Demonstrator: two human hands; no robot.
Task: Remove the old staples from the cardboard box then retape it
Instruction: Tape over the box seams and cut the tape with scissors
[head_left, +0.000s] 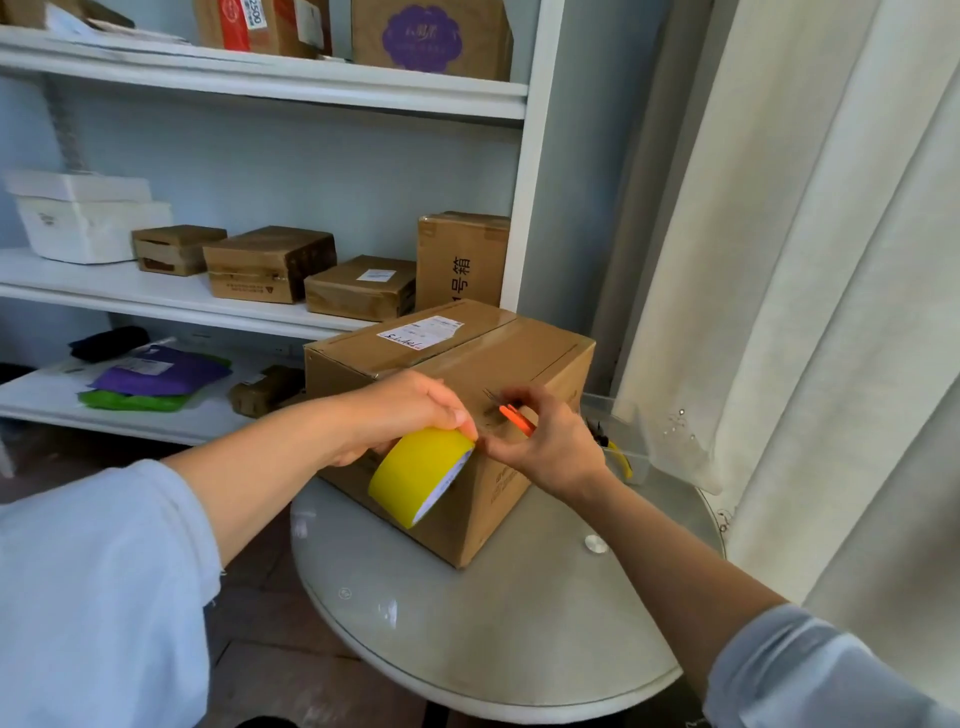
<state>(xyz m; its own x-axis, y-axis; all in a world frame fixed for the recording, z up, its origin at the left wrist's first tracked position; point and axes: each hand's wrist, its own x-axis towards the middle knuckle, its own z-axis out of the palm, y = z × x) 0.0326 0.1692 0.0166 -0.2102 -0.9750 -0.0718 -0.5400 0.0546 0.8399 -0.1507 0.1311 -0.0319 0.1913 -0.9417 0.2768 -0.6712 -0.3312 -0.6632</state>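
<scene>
A brown cardboard box (524, 364) with a white shipping label stands on a round glass-topped table (493, 623). My left hand (410, 410) grips a yellow roll of tape (415, 473) against the box's near side. Just to its right, my right hand (545, 441) holds small orange-handled scissors (511, 415), their dark blades pointing up-left against the cardboard. The fingertips of both hands meet near the roll's upper edge. No staples can be made out.
A clear plastic container (621, 441) with yellow-handled tools sits behind the box at the table's right. White shelves (156, 301) at the left hold several small cardboard boxes and purple and green mailers. A cream curtain (805, 260) hangs at the right.
</scene>
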